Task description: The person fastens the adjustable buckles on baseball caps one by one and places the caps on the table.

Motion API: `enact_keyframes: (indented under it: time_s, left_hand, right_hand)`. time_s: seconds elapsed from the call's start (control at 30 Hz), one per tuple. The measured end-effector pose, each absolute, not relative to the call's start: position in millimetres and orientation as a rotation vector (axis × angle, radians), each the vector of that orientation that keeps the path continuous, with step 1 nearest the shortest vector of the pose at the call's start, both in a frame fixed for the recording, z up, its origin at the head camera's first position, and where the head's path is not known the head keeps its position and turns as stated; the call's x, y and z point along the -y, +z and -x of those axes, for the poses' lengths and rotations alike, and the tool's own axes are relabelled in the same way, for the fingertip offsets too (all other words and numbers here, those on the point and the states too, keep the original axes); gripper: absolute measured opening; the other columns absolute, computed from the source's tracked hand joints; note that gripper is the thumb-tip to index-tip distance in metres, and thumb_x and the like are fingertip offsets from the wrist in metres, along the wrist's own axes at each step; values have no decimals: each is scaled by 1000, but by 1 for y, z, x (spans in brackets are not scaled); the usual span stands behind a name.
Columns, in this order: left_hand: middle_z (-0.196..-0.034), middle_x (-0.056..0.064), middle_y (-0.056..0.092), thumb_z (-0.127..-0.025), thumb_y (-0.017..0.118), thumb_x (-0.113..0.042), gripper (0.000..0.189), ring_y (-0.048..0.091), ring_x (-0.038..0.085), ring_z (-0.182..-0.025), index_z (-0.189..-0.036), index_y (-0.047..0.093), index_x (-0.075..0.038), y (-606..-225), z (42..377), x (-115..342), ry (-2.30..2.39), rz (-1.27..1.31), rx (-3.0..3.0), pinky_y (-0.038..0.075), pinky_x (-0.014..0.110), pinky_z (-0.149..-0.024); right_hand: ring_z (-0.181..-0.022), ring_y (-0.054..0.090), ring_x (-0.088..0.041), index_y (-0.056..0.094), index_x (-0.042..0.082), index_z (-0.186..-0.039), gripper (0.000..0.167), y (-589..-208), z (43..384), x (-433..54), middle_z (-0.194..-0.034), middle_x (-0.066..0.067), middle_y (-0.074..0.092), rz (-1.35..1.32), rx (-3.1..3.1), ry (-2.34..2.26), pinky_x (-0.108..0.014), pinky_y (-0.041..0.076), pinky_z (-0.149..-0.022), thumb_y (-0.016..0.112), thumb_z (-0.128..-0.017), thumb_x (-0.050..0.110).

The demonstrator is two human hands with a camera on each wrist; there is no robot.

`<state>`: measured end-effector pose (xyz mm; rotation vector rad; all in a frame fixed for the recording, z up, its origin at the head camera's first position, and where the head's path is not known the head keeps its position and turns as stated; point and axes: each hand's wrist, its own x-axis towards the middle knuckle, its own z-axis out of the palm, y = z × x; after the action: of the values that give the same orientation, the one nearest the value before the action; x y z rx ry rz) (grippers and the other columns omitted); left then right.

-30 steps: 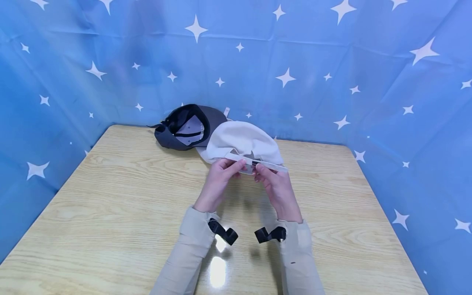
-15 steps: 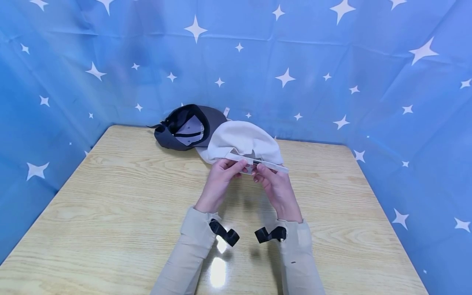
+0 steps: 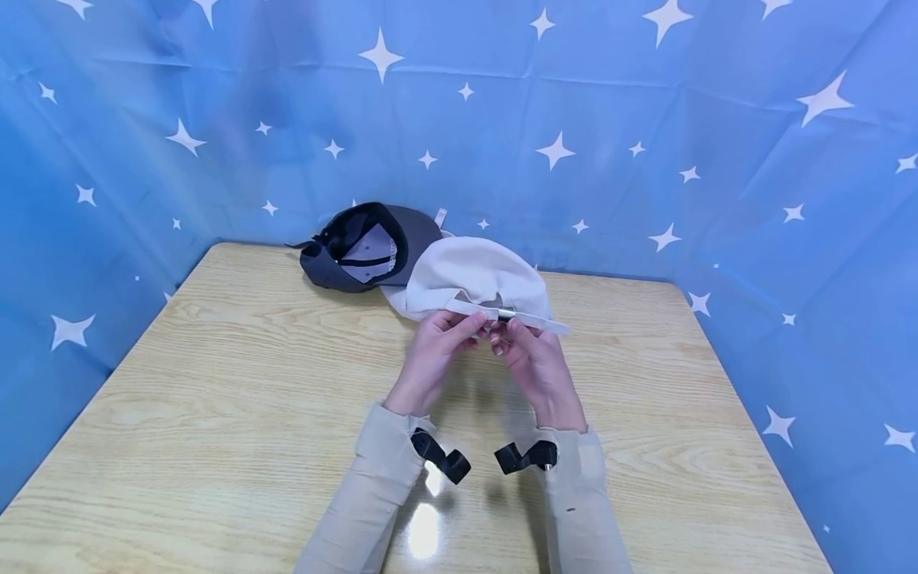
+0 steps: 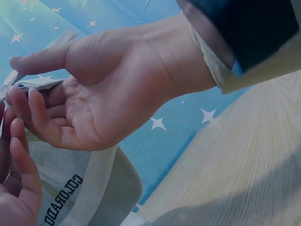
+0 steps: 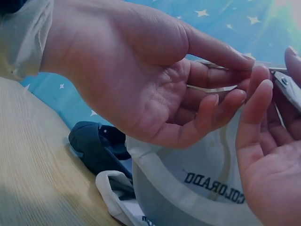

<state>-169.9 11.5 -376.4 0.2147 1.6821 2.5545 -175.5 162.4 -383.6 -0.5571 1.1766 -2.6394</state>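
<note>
A white cap (image 3: 476,271) is held up with its back strap (image 3: 545,324) toward me. A small metal buckle (image 3: 505,314) sits on the strap, between the two hands. My left hand (image 3: 433,351) pinches the strap left of the buckle between thumb and fingers. Just beside the buckle, my right hand (image 3: 538,363) pinches the strap, whose loose end sticks out to the right. In the right wrist view, mirrored COLORADO lettering (image 5: 214,187) shows on the cap's inside. The fingers partly hide the strap's underside.
Behind and left of the white cap, a dark grey cap (image 3: 419,235) lies on its side on the wooden table (image 3: 237,383). Another pale cloth piece (image 5: 108,190) lies beside the dark cap, partly hidden. A blue star-patterned curtain (image 3: 488,119) surrounds the table.
My left hand and the strap have shifted slightly right. More of the buckle now shows between the thumbs, and the strap's loose end reaches farther right. The dark cap stays put.
</note>
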Motion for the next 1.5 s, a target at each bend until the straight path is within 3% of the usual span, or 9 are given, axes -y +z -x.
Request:
enact_keyframes:
  time_s: [0.67, 1.07, 1.3, 1.5]
  left_hand:
    - [-88, 6, 63, -78, 69, -31, 33, 52, 18, -78, -94, 64, -2, -374, 168, -12, 2530, -216, -1668, 42, 25, -69]
    - [-84, 5, 62, -77, 69, -31, 33, 52, 17, -74, -93, 64, -3, -374, 168, -11, 2532, -231, -1667, 42, 26, -68]
    - [-83, 6, 61, -78, 68, -31, 33, 54, 18, -77, -95, 62, -3, -375, 170, -7, 2497, -228, -1709, 42, 30, -73]
    - [-90, 9, 62, -79, 64, -41, 43, 55, 23, -83, -101, 60, -4, -377, 172, -4, 2443, -207, -1736, 43, 38, -76]
  right_hand:
    - [-74, 57, -14, 62, 1, -94, 15, -386, 172, -164, -87, -8, 62, 597, -1104, -2611, -22, 45, -63, 55, -89, 12]
    - [-69, 56, -15, 61, 4, -89, 9, -383, 175, -163, -79, -7, 62, 532, -1211, -2667, -23, 44, -61, 57, -88, 12]
    - [-66, 55, -13, 60, 4, -89, 8, -380, 174, -159, -74, -5, 60, 519, -1358, -2690, -22, 44, -58, 55, -89, 11]
    - [-67, 54, -14, 58, 5, -88, 8, -384, 174, -159, -76, -5, 60, 550, -1344, -2665, -23, 42, -58, 56, -88, 13]
